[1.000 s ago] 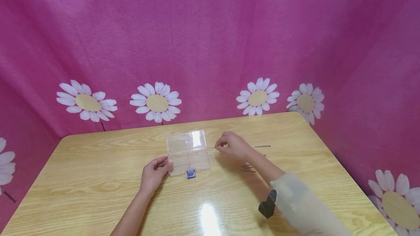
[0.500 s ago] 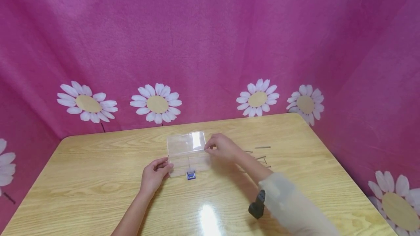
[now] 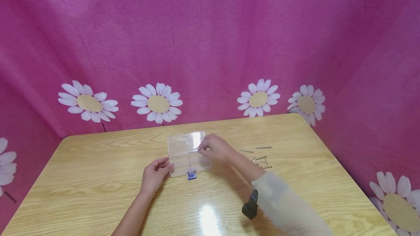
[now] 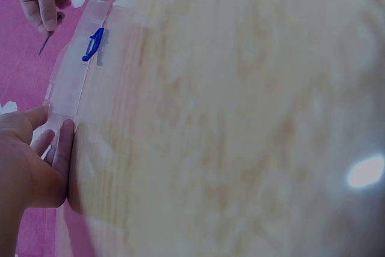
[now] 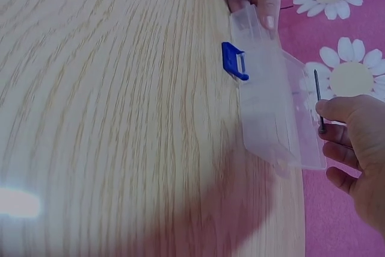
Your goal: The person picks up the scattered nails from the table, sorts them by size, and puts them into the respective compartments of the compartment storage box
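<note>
A clear plastic box stands on the table with its lid raised at the back. On its front hangs a blue latch, flipped outward. My left hand grips the box's left end, thumb at the rim and fingers along the outside, as the left wrist view shows. My right hand is over the right part of the box, in front of the lid. Between its thumb and fingertips it pinches a dark nail, whose point sticks out past the thumb. A divider shows inside the box.
Several loose nails lie right of the box, partly behind my right forearm. The wooden table ends at a pink curtain with daisies. A bright light reflection lies near the front.
My right hand has moved left with the nail, from beside the box to over it. More of the loose nails now show. My left hand and the box have stayed put.
</note>
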A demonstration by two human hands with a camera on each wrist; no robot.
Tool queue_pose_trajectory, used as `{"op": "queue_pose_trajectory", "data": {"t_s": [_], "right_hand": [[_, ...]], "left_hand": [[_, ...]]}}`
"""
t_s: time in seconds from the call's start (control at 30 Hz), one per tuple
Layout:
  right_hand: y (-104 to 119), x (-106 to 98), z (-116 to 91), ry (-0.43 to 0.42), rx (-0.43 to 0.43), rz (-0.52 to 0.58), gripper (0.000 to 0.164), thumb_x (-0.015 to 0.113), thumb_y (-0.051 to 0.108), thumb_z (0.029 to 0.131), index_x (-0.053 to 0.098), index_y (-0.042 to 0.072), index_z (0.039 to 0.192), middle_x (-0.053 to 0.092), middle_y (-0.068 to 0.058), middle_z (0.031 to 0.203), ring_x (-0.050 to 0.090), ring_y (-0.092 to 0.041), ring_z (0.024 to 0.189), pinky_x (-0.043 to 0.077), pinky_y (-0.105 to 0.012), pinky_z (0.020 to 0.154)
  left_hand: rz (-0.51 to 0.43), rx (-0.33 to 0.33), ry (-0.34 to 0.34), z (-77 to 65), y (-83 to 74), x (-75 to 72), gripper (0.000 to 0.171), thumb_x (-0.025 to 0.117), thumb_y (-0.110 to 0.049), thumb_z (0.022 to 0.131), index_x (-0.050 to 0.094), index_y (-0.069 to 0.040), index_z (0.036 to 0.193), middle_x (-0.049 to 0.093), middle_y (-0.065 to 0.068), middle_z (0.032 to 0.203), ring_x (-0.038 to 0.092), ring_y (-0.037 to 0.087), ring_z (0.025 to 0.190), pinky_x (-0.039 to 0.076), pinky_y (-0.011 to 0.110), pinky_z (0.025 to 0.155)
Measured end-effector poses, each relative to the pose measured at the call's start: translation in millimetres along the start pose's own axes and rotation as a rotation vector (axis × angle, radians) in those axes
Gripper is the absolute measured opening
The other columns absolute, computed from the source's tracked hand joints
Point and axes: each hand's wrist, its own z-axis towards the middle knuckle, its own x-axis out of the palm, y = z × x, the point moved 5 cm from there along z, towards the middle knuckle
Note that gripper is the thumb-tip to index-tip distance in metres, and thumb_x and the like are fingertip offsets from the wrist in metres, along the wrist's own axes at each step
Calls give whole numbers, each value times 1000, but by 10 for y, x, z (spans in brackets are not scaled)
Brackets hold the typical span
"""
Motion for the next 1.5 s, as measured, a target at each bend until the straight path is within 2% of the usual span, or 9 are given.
{"op": "queue_pose_trajectory", "data": {"t_s": [0.2,0.43,0.73,1.0,1.27,1.5], "right_hand": [[90,38,52,-7,-33,-1,15,58,19,83,69,14,90,61,5,81,51,-10,80,43,-23,78],[217,131,141,-19,-60,-42,14,59,19,82,70,14,88,62,6,78,49,-8,75,41,-19,72],[303,277,206,-3,2,-19,14,58,21,82,70,16,88,58,7,78,48,-7,75,41,-17,69],[374,327,220,-19,-16,-38,14,59,22,82,70,16,88,60,5,80,48,-7,75,41,-17,69],[387,420,252,-10,3,-134,14,59,26,82,70,20,88,59,7,78,48,-6,74,39,-18,67],[407,454,263,-20,3,-153,15,59,27,83,70,20,88,60,7,79,48,-7,74,40,-18,67]], "left_hand": [[1,7,-3,13,13,0,39,66,-16,78,57,-5,114,60,13,103,58,6,73,53,19,64],[-11,16,-7,10,14,-5,39,66,-15,78,57,-3,114,60,12,100,58,3,72,52,18,63],[-33,30,-7,-1,7,18,40,67,-15,77,57,-2,113,61,12,98,57,3,70,51,17,61],[-35,33,-16,-5,3,10,38,67,-13,77,57,-2,113,61,11,96,57,3,69,51,17,61],[-31,34,-8,3,4,8,38,67,-13,77,57,-1,112,59,11,95,55,2,66,51,16,59],[-30,30,-5,1,-11,1,39,67,-12,77,56,0,112,60,11,94,55,2,66,51,16,59]]}}
